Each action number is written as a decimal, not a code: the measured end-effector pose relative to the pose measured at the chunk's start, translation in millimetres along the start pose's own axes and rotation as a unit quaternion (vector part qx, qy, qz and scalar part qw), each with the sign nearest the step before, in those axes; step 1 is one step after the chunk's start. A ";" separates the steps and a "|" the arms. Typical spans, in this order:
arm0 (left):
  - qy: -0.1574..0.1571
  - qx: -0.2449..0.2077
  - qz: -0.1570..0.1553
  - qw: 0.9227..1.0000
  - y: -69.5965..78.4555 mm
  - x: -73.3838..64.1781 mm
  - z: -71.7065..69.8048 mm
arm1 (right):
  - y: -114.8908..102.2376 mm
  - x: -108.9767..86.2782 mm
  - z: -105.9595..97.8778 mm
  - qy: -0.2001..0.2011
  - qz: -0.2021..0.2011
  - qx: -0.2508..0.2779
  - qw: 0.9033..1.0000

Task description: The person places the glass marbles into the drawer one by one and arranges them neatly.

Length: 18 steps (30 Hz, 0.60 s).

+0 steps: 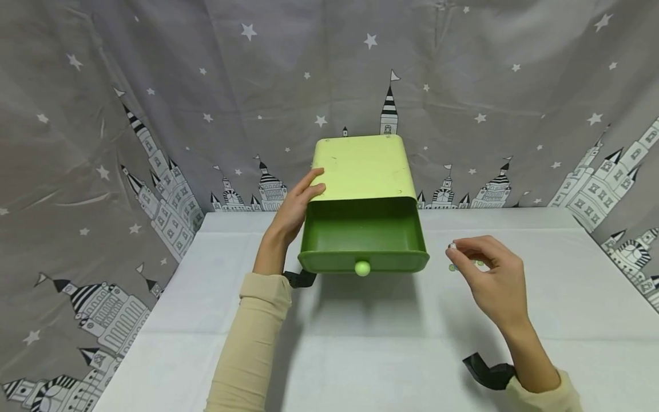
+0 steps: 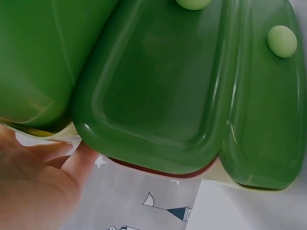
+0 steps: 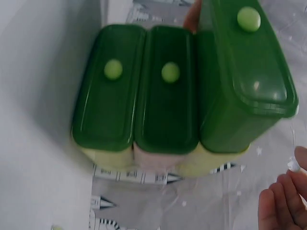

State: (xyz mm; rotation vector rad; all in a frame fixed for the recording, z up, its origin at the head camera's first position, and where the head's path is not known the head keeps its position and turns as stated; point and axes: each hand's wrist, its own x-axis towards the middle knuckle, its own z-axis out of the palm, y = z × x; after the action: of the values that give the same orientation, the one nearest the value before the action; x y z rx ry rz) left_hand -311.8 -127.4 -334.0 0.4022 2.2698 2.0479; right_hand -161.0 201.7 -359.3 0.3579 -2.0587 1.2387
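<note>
A small drawer unit with a yellow-green top (image 1: 362,166) stands on the table, its green top drawer (image 1: 364,262) pulled out and bare inside where it shows. My left hand (image 1: 294,209) rests against the unit's left side, fingertips at the upper edge. In the left wrist view, the thumb lies along the casing beside the drawers. Right of the open drawer, above the table, my right hand (image 1: 491,280) pinches a tiny white piece (image 1: 452,246) between thumb and fingertips. In the right wrist view the white piece (image 3: 293,165) is too small to make out its kind.
Two closed green drawers (image 3: 165,110) with round light knobs sit below the open one. Small round green pieces (image 1: 453,267) lie on the white table (image 1: 370,355), partly hidden behind my right hand. A grey curtain (image 1: 288,74) with castles and stars hangs behind.
</note>
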 end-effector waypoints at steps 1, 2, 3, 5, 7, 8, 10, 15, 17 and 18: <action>0.000 0.000 0.001 1.000 0.0 0.3 0.1 | -1.2 -0.7 1.6 0.004 0.000 0.011 1.000; -0.002 0.000 0.000 1.000 0.0 0.7 0.3 | -2.4 -1.4 3.1 0.006 0.000 0.023 1.000; -0.004 0.000 0.000 1.000 0.0 1.0 0.5 | -3.3 -2.1 4.6 0.009 -0.002 0.035 0.999; -0.008 0.002 -0.003 1.000 0.1 1.5 1.1 | -5.8 -3.6 7.7 0.012 -0.005 0.052 0.999; -0.010 0.006 -0.006 1.000 0.4 1.7 1.5 | -8.6 -5.0 11.3 0.016 -0.006 0.070 0.997; -0.009 0.007 -0.008 1.000 0.7 1.7 1.6 | -10.1 -5.6 13.3 0.021 -0.004 0.082 0.996; -0.004 0.008 -0.010 1.000 1.3 1.4 1.5 | -14.7 -7.0 17.3 0.033 0.000 0.102 0.994; 0.000 0.007 -0.008 1.000 2.9 0.1 1.3 | -27.2 -11.0 27.3 0.073 -0.007 0.159 0.985; -0.001 0.008 -0.005 1.000 2.7 -0.3 1.0 | -31.4 -12.2 30.6 0.075 -0.016 0.180 0.981; -0.001 0.008 -0.004 1.000 2.5 -0.6 1.0 | -32.9 -12.8 31.9 0.073 -0.019 0.187 0.980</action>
State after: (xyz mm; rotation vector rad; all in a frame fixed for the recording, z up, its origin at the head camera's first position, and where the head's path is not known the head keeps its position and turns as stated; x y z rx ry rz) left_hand -310.6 -126.4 -331.7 0.3949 2.2844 2.0255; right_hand -147.1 156.3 -355.8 0.4597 -1.6849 1.5808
